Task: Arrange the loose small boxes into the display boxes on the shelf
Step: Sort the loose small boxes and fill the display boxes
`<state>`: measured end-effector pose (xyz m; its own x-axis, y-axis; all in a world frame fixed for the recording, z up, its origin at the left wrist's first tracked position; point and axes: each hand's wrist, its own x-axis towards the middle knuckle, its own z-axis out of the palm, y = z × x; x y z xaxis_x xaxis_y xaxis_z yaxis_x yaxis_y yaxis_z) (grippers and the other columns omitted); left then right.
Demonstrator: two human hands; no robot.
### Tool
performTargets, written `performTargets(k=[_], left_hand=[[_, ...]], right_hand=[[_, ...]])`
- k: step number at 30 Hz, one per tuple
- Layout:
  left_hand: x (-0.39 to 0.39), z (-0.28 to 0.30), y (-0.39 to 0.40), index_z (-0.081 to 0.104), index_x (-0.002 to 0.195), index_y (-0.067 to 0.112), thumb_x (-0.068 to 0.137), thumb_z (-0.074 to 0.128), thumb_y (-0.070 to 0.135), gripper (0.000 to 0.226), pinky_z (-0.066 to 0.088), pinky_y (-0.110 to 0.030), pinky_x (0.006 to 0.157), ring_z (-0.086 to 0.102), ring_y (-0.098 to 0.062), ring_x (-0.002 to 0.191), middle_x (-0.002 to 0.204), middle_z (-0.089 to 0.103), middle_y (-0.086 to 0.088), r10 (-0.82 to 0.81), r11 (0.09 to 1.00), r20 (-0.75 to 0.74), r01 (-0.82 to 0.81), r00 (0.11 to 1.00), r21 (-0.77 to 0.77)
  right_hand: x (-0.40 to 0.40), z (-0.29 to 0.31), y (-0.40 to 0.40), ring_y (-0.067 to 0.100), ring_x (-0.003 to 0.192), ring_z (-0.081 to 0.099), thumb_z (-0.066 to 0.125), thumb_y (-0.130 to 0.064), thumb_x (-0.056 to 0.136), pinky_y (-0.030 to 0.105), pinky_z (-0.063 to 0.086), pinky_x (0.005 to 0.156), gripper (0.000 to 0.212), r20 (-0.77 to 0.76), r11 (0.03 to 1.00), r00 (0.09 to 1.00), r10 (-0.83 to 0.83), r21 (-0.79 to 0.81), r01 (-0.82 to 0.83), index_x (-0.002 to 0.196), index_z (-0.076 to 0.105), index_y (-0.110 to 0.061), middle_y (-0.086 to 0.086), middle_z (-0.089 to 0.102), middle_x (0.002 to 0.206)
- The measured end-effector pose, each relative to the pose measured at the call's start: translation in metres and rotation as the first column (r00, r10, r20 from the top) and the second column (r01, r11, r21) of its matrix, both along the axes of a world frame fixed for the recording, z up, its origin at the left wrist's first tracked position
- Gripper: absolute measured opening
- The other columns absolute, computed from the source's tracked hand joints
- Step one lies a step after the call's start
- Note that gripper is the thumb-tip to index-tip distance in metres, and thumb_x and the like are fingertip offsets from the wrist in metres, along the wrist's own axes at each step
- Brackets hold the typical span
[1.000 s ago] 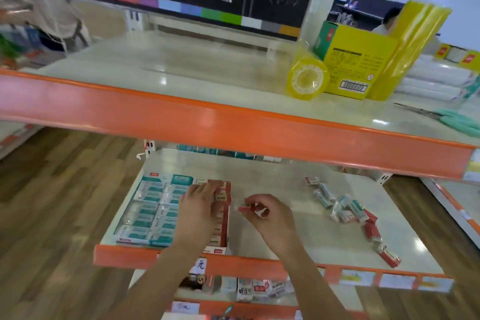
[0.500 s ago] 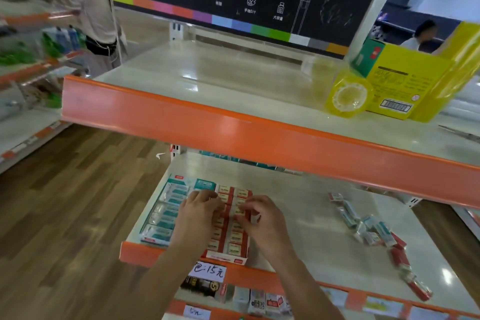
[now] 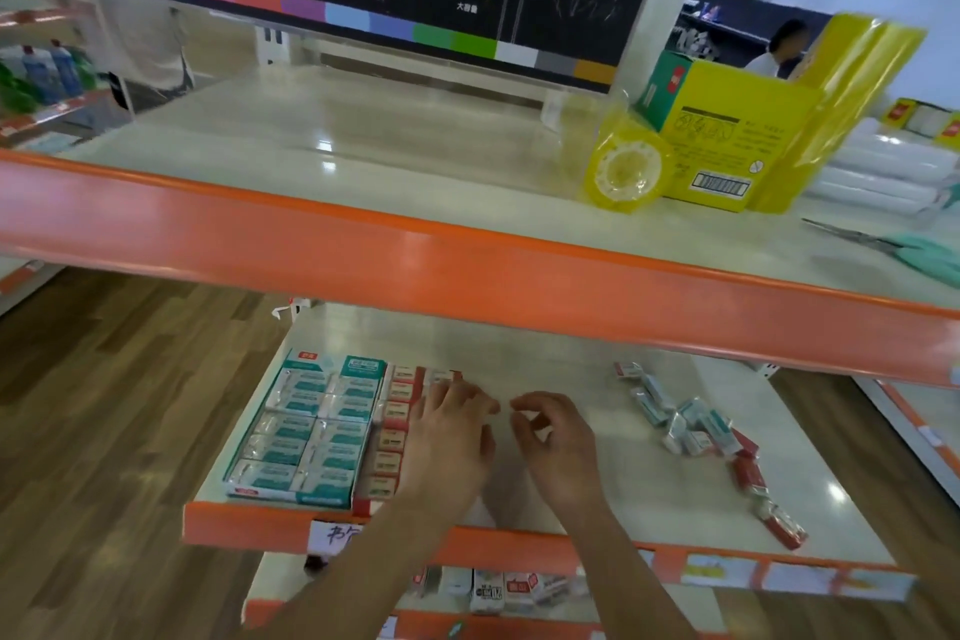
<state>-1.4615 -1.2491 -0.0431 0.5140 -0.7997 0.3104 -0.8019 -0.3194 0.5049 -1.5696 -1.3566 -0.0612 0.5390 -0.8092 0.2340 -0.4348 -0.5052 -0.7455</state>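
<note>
We see our left hand [image 3: 448,437] lying palm down with straight fingers on the right part of the red-and-white cardboard display box [image 3: 390,437], its fingertips over the far rows of small red-labelled boxes packed inside. Just to the left of that hand sits the teal-and-white cardboard display box [image 3: 306,431], filled with flat wrapped teal-printed boxes in neat rows; the two display boxes touch side by side near the front left corner of the pale lower shelf [image 3: 597,369]. Our right hand [image 3: 553,437] hovers just beside the left one, apart from it, fingers loosely curled with thumb and forefinger close together; we cannot tell whether anything small is pinched between them, and nothing shows in the gap. Well to the right of the right hand lies the scattered string of loose small boxes [image 3: 696,431], teal-and-white ones at the far end and red ones trailing toward the shelf's front edge. Below both wrists runs the orange front rail [image 3: 509,548] with a handwritten white price tag [image 3: 337,533] under the left forearm. Above the hands, the upper shelf carries a roll of yellow clear tape [image 3: 626,172], a yellow carton with a barcode [image 3: 727,146] touching it, and teal-handled scissors [image 3: 904,247] farther right.
</note>
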Motion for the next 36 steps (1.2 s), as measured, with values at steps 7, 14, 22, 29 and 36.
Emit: performTargets(k=[7,14,22,29,36], left_hand=[[-0.047,-0.017,-0.047,0.064,0.109,0.027,0.081,0.052,0.018,0.031,0.033,-0.027,0.096,0.043,-0.014,0.117,0.116,0.056,0.01,-0.152,0.987,-0.047,0.154,0.987,0.041],[-0.084,-0.036,-0.094,0.053,0.126,0.029,0.088,0.046,0.022,0.04,0.022,-0.028,0.104,0.032,-0.015,0.128,0.136,0.045,0.01,-0.258,0.951,-0.07,0.266,0.964,0.16],[-0.137,-0.026,-0.148,0.023,0.147,0.026,0.099,0.035,0.024,0.05,0.014,-0.035,0.115,0.015,-0.022,0.142,0.156,0.02,0.007,-0.473,0.849,0.011,0.453,0.881,0.271],[-0.138,-0.025,-0.148,0.025,0.145,0.026,0.092,0.042,0.024,0.056,0.02,-0.036,0.11,0.025,-0.025,0.136,0.143,0.042,0.003,-0.434,0.873,0.056,0.404,0.899,0.275],[-0.108,-0.043,-0.112,0.048,0.128,0.031,0.083,0.059,0.032,0.046,0.035,-0.03,0.09,0.053,-0.016,0.102,0.109,0.057,0.01,-0.321,0.942,-0.023,0.322,0.947,0.097]], right_hand=[[-0.052,-0.007,-0.033,-0.003,0.078,0.06,0.065,-0.016,0.088,0.003,0.041,0.067,0.018,-0.089,0.984,0.983,-0.163,0.063,0.169,0.103,0.065,-0.026,-0.002,0.061,0.111],[-0.112,-0.012,-0.063,0.017,0.111,0.058,0.063,-0.014,0.088,0.012,0.032,0.087,0.036,-0.185,0.938,0.92,-0.345,-0.039,0.344,0.124,0.062,-0.014,0.003,0.04,0.146],[-0.147,-0.009,-0.085,0.032,0.122,0.057,0.05,-0.002,0.087,0.029,0.044,0.103,0.03,-0.216,0.93,0.929,-0.299,-0.283,0.233,0.11,0.069,0.001,0.018,0.064,0.123],[-0.147,-0.016,-0.076,0.019,0.117,0.056,0.066,-0.008,0.082,0.016,0.037,0.089,0.047,-0.081,0.922,0.919,-0.386,-0.043,0.384,0.127,0.058,-0.016,0.001,0.059,0.128],[-0.148,-0.018,-0.075,0.008,0.111,0.055,0.076,-0.026,0.076,0.013,0.042,0.086,0.069,-0.126,0.942,0.936,-0.328,0.031,0.335,0.138,0.047,-0.027,-0.006,0.053,0.13]])
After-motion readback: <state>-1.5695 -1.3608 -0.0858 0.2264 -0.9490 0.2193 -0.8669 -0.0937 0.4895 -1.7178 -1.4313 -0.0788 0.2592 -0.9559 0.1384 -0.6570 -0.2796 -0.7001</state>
